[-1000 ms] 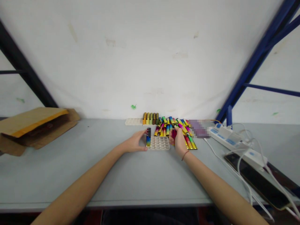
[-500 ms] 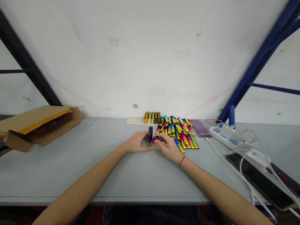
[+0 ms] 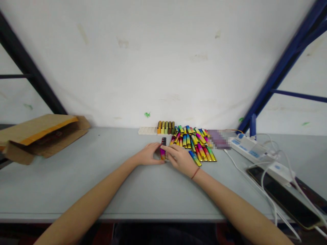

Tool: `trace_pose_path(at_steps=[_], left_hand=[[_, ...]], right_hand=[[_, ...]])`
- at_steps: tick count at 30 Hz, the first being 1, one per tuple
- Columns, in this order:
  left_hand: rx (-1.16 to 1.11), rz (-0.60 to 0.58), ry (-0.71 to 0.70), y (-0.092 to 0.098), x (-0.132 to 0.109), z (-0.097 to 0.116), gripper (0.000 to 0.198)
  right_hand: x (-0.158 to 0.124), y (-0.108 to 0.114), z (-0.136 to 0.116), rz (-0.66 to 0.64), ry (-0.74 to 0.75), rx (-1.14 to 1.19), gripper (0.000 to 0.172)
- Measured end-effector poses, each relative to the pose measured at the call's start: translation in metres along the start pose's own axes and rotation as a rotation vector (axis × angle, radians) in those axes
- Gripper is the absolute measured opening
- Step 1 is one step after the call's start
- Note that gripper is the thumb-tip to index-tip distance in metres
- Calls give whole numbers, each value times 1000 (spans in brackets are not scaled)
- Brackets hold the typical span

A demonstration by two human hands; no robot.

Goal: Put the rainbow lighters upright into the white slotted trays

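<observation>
A small white tray, mostly hidden between my hands, holds a short row of upright lighters with dark tops (image 3: 164,140). At the tray's left side, my left hand (image 3: 148,154) grips its edge, the thumb in front and the fingers behind. My right hand (image 3: 180,158) pinches a shiny purple-and-yellow lighter (image 3: 162,153), which stands upright at the near end of the row. Beside my right hand lies a loose blue-and-yellow lighter (image 3: 195,158). Behind it spreads a pile of metallic rainbow lighters (image 3: 190,140).
Against the wall are a white perforated tray (image 3: 147,130) and a block of upright lighters (image 3: 166,128). A brown paper bag (image 3: 48,131) lies at the left. On the right are a power strip (image 3: 251,149), white cables and a dark phone (image 3: 283,195).
The lighter in my right hand has gone from tilted to upright, moving left against the row. My right hand shifted slightly left; my left hand stayed put.
</observation>
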State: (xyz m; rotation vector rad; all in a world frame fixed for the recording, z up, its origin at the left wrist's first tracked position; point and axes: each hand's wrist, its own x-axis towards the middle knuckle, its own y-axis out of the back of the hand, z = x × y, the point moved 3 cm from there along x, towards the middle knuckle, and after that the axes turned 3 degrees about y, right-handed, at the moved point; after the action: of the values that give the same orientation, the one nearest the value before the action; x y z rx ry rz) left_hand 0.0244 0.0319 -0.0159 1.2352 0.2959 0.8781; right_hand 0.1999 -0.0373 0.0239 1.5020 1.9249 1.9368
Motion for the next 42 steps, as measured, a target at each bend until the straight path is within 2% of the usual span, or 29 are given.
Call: trace_pose_path(at_steps=[2, 4, 6, 9, 12, 14, 23, 25, 27, 29, 33, 36, 40, 42], left_hand=[[-22, 1, -17, 1, 0, 2, 66], [-47, 6, -21, 3, 0, 3, 67], [-63, 8, -17, 5, 0, 4, 69], [-67, -5, -16, 6, 0, 5, 70], [-62, -12, -18, 6, 0, 5, 70], [-63, -6, -18, 6, 0, 5, 70], [-68, -4, -17, 5, -1, 3, 72], [-63, -4, -17, 5, -1, 3, 73], [-54, -7, -17, 4, -1, 3, 73], [-46, -10, -15, 4, -1, 3, 74], [-46, -5, -16, 4, -1, 3, 76], [-44, -10, -17, 5, -1, 3, 77], [-33, -16, -18, 5, -1, 3, 74], [-29, -21, -19, 4, -1, 2, 73]], right_hand=[[0, 12, 4, -19, -82, -109, 36], [-1, 26, 15, -75, -275, -253, 30], [-6, 38, 28, -193, -486, -382, 26], [-14, 47, 42, -343, -650, -476, 27], [-21, 46, 48, -461, -696, -495, 28], [-23, 44, 48, -495, -697, -501, 28], [-22, 33, 41, -502, -633, -414, 26], [-21, 33, 43, -472, -608, -359, 21], [-20, 34, 48, -381, -596, -295, 15], [-19, 35, 53, -238, -581, -177, 17], [-15, 31, 64, 54, -539, 228, 20], [-15, 26, 71, 248, -559, 360, 21], [-17, 19, 77, 298, -628, 460, 22], [-17, 17, 77, 312, -613, 563, 25]])
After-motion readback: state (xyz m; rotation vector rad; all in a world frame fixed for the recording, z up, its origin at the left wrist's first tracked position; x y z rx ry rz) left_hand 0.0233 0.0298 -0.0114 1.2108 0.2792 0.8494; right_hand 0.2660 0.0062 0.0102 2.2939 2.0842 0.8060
